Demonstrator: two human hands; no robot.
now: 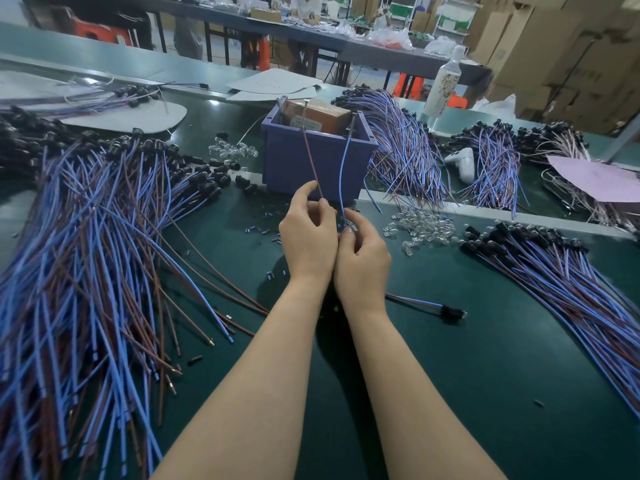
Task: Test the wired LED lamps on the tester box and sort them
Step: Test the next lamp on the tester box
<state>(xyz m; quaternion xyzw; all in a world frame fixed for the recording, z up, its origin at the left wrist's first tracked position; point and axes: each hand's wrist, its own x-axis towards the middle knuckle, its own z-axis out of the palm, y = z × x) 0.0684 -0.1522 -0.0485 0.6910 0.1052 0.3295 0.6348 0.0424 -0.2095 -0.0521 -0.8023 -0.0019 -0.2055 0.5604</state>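
The left hand (306, 237) pinched one thin brown wire (313, 164), the right hand (362, 261) one thin blue wire (342, 174), both reaching one purple plastic box (287, 157) at twelve o'clock. A large heap of wired lamps (86, 254) lay at nine o'clock.

White bottle (446, 84) upright at far edge of table (450, 341). White controller-like gadget (462, 164) lying nearer. Pink sheet (599, 181) far right. White card sheets (273, 83) far centre. Cartons (568, 46) stacked behind. Orange stools (104, 32) under back bench (398, 51).

Bare forearms converge; left hand (308, 237) pinches a thin brown wire (313, 164), right hand (362, 261) a thin blue wire (340, 174), hands touching
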